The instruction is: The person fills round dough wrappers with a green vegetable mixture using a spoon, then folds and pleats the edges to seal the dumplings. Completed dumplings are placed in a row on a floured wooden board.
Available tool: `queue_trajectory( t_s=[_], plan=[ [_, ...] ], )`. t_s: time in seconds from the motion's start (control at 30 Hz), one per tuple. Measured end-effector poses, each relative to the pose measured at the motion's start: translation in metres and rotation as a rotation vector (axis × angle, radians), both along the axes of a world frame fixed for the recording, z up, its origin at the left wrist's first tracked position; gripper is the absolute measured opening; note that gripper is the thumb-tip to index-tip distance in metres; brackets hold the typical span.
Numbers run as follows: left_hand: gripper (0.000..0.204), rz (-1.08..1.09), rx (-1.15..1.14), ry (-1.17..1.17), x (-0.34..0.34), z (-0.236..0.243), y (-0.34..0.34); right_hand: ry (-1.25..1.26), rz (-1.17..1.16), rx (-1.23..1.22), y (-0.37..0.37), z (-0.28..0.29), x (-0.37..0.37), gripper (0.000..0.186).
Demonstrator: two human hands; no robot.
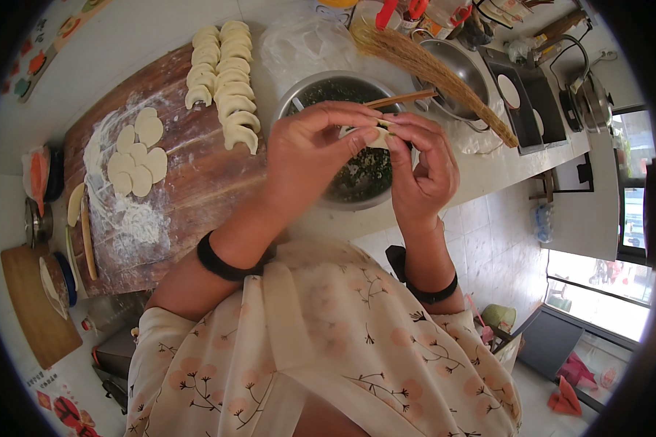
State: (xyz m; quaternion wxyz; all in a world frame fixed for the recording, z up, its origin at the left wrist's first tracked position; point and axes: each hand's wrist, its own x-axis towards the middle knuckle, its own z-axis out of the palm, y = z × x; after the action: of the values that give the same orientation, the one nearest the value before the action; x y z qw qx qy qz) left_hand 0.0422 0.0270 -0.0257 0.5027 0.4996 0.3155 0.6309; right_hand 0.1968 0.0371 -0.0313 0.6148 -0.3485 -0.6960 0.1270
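Between the fingertips of both hands is a dumpling of pale dough, with a little green filling showing at its upper edge. My left hand pinches its left side with thumb and fingers. On the other side my right hand closes on it the same way. Below them stands a metal bowl of chopped green filling, partly covered by my hands. A pair of chopsticks lies across the bowl. Two rows of folded dumplings sit on the floured wooden board at left, with several round dough wrappers.
A rolling pin rests along the board's left edge. Behind the bowl are a crumpled plastic bag and a long straw brush over a metal basin. A dark sink is at far right.
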Motion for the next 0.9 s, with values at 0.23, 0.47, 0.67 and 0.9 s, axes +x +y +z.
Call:
queue_trajectory(
  t_s=[0.23, 0.47, 0.67, 0.9],
  plan=[
    [0.012, -0.018, -0.02, -0.058, -0.001, -0.001, 0.001, 0.018, -0.002, -0.007, 0.002, 0.002, -0.003, 0.018],
    [0.014, -0.063, -0.067, -0.109, -0.004, 0.002, 0.0, 0.033, 0.041, -0.047, 0.002, 0.0, -0.004, 0.019],
    [0.024, -0.11, -0.155, -0.095, -0.004, 0.009, 0.0, 0.02, 0.026, -0.002, 0.005, 0.0, -0.003, 0.02],
    [0.024, -0.099, -0.157, -0.043, -0.006, 0.006, 0.0, 0.205, 0.077, -0.057, 0.003, -0.003, -0.007, 0.017]
  ],
)
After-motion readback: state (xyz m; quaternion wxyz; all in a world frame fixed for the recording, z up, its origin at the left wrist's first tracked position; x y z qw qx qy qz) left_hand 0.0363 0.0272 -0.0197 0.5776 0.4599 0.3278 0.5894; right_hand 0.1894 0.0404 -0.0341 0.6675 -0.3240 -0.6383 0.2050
